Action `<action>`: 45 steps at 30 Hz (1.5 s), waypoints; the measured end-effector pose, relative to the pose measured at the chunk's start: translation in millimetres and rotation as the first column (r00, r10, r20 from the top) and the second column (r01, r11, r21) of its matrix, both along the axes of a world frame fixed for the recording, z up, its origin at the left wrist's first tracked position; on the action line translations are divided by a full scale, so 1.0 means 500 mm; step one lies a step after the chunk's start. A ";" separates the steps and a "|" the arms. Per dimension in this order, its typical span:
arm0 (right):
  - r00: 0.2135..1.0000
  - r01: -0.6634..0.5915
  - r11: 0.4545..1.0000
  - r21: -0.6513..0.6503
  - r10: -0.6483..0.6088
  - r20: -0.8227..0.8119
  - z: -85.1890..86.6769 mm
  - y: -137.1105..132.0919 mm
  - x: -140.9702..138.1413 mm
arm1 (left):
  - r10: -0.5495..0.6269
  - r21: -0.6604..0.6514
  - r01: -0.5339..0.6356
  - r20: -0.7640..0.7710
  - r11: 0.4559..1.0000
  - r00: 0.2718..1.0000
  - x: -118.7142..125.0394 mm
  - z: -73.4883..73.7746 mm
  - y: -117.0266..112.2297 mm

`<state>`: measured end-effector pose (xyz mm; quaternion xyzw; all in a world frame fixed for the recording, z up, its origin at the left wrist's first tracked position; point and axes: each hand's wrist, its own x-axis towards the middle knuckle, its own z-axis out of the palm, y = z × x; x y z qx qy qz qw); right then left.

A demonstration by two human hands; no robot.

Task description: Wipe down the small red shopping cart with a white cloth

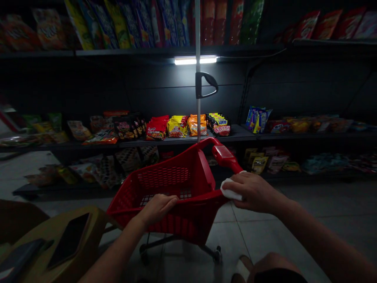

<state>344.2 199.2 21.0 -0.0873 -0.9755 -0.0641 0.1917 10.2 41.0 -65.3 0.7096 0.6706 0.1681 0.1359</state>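
A red plastic shopping cart [165,177] stands in front of me, its basket showing bare lattice inside. My left hand [160,206] rests over the near rim, fingers curled around the edge and partly hidden. A folded white wipe [232,189], cloth or paper I cannot tell, is pinched in my right hand [255,192]. That hand presses the wipe against the near end of the cart's red handle [225,155], where handle and rim meet. A grey pole [198,106] with a black loop grip [206,85] rises behind the basket.
Dark shelves [176,143] with snack packets [178,125] run across the back, under a lit tube lamp [182,60]. At lower left a yellowish table [94,224] bears a phone [69,239] and a dark flat item [22,257]. Pale tiles [265,232] cover the floor.
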 end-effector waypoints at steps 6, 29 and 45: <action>0.993 0.096 0.991 -0.091 -0.101 -0.059 0.009 -0.027 -0.019 | 0.059 0.038 -0.062 0.059 0.997 0.997 0.032 0.005 0.003; 0.886 -0.187 0.909 -0.372 -0.008 -0.464 -0.084 -0.176 -0.094 | 0.184 0.318 -0.299 0.344 0.900 0.921 0.126 0.138 -0.026; 0.811 -0.205 0.928 -0.313 -0.018 -0.584 -0.106 -0.217 -0.111 | -0.033 0.154 0.058 -0.160 0.986 0.986 0.100 0.135 0.190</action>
